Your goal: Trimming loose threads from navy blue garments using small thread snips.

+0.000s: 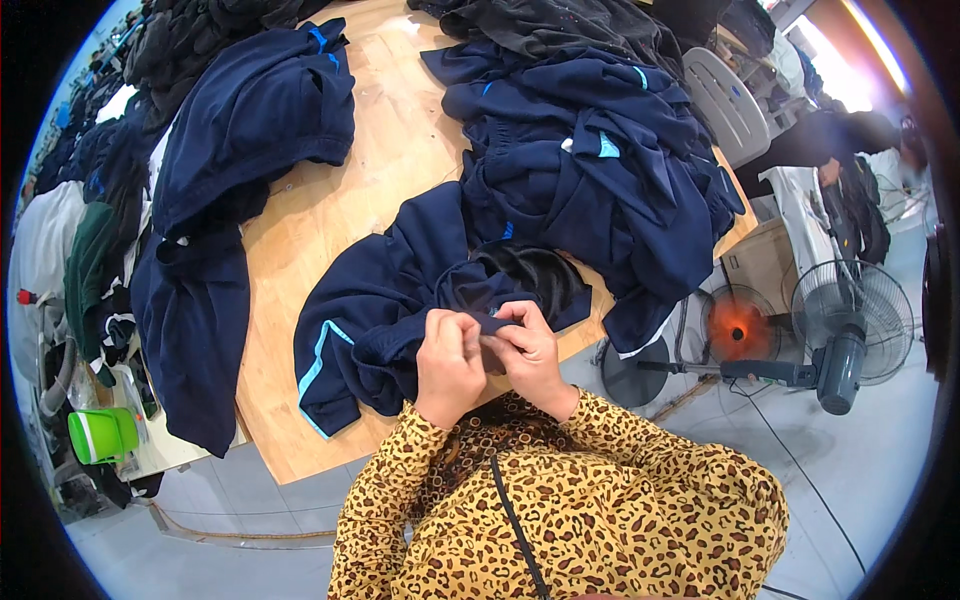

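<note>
A navy garment with light-blue piping (390,265) lies crumpled at the table's near edge, in front of my body. My left hand (450,365) pinches its gathered edge, which looks like a waistband, fingers curled over the cloth. Close beside it, my right hand (532,358) grips the same edge between thumb and fingers. Both hands nearly meet, and the bit of cloth between the fingertips is mostly hidden. Just beyond them a dark, shiny inner side of the fabric (530,275) shows.
Navy garments (590,190) are heaped at the right of the wooden table (385,120); more (260,120) hang over its left side. A grey chair (725,105), a standing fan (850,335) and another person's arm (835,165) are at right. A green bucket (103,435) stands at left.
</note>
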A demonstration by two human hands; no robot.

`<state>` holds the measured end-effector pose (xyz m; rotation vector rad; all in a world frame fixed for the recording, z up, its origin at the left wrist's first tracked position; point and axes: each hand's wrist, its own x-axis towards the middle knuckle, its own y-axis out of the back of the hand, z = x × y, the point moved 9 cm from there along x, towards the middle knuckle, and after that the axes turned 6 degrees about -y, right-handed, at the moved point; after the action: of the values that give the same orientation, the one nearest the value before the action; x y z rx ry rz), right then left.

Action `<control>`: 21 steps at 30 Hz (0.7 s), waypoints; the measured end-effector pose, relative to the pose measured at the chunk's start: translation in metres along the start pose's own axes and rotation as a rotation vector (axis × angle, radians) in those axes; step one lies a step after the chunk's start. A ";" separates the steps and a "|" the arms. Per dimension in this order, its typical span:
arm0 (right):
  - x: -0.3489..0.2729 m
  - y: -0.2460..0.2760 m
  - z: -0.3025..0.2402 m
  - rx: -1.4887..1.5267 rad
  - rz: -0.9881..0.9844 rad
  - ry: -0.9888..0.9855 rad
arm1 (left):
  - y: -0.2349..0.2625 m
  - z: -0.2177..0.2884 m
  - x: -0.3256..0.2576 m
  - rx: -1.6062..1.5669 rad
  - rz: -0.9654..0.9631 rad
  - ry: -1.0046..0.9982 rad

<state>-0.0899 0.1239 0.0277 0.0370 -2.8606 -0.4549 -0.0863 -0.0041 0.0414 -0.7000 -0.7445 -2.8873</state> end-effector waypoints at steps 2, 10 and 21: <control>0.001 0.001 0.002 -0.002 0.002 -0.010 | 0.002 -0.011 0.002 -0.161 -0.017 0.091; 0.001 0.000 0.012 0.056 -0.012 -0.082 | 0.006 -0.038 -0.003 -0.524 -0.065 0.433; 0.001 0.000 0.014 -0.027 -0.051 -0.042 | -0.006 -0.007 0.014 -0.068 -0.126 0.029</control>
<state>-0.0940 0.1283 0.0155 0.0974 -2.9000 -0.5108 -0.1023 -0.0016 0.0398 -0.6388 -0.7147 -3.0429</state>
